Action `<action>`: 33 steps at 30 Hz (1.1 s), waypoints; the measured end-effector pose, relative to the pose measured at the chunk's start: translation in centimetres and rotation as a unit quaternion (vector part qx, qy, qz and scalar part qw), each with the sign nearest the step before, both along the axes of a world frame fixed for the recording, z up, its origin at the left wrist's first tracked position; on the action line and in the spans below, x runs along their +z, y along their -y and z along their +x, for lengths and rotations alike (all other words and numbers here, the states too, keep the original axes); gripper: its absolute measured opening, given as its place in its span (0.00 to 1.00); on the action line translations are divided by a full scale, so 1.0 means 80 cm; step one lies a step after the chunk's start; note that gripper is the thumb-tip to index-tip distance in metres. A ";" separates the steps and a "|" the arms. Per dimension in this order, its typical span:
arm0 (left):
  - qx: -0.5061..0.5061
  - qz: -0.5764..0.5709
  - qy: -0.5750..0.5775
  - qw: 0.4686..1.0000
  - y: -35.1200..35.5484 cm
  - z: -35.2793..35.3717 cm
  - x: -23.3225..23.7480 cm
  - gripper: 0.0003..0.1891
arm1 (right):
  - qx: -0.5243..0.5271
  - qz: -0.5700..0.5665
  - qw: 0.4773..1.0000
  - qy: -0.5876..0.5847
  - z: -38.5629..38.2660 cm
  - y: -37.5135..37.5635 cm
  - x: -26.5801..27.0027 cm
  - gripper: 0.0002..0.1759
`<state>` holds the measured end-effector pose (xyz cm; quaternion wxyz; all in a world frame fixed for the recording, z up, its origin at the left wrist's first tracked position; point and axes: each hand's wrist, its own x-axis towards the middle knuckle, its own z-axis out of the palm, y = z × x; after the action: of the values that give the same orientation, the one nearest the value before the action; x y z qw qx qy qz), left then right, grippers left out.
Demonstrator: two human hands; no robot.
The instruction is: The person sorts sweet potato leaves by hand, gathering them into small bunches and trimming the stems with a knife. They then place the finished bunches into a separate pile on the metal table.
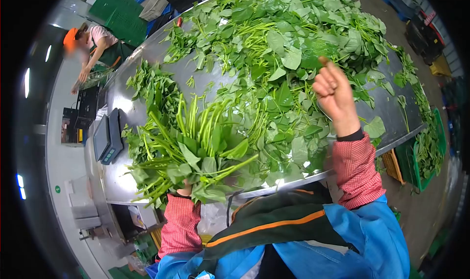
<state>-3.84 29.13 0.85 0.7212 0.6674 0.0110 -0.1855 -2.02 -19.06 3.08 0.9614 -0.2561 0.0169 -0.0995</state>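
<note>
My left hand (185, 189) is closed around a thick bunch of leafy greens (200, 132) at the near left of the metal table. Long green stems fan upward from the bunch, and leaves cover most of that hand. My right hand (336, 95) is raised over the right side of a big heap of loose greens (293, 48). Its palm is toward me, with one finger stretched out and the others loosely curled. Nothing shows in it.
The metal table (198, 78) carries more greens (152, 85) at left, beside a digital scale (108, 137). A green crate (422, 169) with greens stands below the right edge. Another person (100, 46) in an orange cap works at the far left, near stacked green crates (120, 17).
</note>
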 end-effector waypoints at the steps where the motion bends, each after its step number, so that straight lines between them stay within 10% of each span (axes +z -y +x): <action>1: 0.001 -0.002 -0.002 1.000 -0.002 -0.001 -0.002 0.42 | 0.037 -0.153 0.986 -0.047 0.001 -0.003 -0.002 0.16; 5: -0.007 -0.016 -0.019 1.000 0.003 -0.010 -0.015 0.42 | 0.217 -0.638 0.730 -0.118 0.000 -0.054 -0.014 0.34; 8: -0.012 -0.029 -0.040 0.999 0.012 -0.020 -0.027 0.42 | 0.237 -0.431 0.870 -0.020 0.007 -0.108 -0.024 0.34; 12: -0.017 -0.029 -0.058 0.998 0.013 -0.034 -0.031 0.42 | 0.248 -0.526 0.813 0.036 0.003 -0.142 0.022 0.19; 20: -0.008 -0.029 -0.062 0.998 -0.002 -0.046 -0.032 0.42 | 0.018 -0.105 0.982 -0.158 0.012 -0.070 -0.030 0.13; 22: -0.008 -0.030 -0.066 0.997 -0.005 -0.049 -0.033 0.42 | 0.064 -0.351 0.924 -0.135 0.010 -0.047 -0.038 0.17; 24: -0.012 -0.031 -0.071 0.997 -0.003 -0.051 -0.037 0.42 | 0.232 -0.666 0.704 -0.088 0.008 -0.049 -0.044 0.21; 25: -0.014 -0.032 -0.076 0.996 -0.002 -0.052 -0.040 0.43 | 0.212 -0.708 0.674 -0.024 0.006 -0.059 -0.045 0.24; 28: -0.030 -0.036 -0.084 0.995 0.009 -0.050 -0.048 0.43 | 0.286 -0.386 0.877 0.002 0.005 -0.101 -0.017 0.29; 30: -0.041 -0.037 -0.083 0.995 0.016 -0.044 -0.050 0.43 | 0.361 -0.191 0.907 0.104 0.003 -0.141 -0.033 0.27; 33: -0.057 -0.036 -0.074 0.995 0.020 -0.029 -0.048 0.43 | 0.322 -0.269 0.908 0.009 -0.013 -0.139 0.010 0.17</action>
<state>-6.18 27.49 -2.97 0.7305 0.6248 0.0191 -0.2752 -3.07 -7.96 3.88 0.8360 -0.4954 -0.1024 0.2127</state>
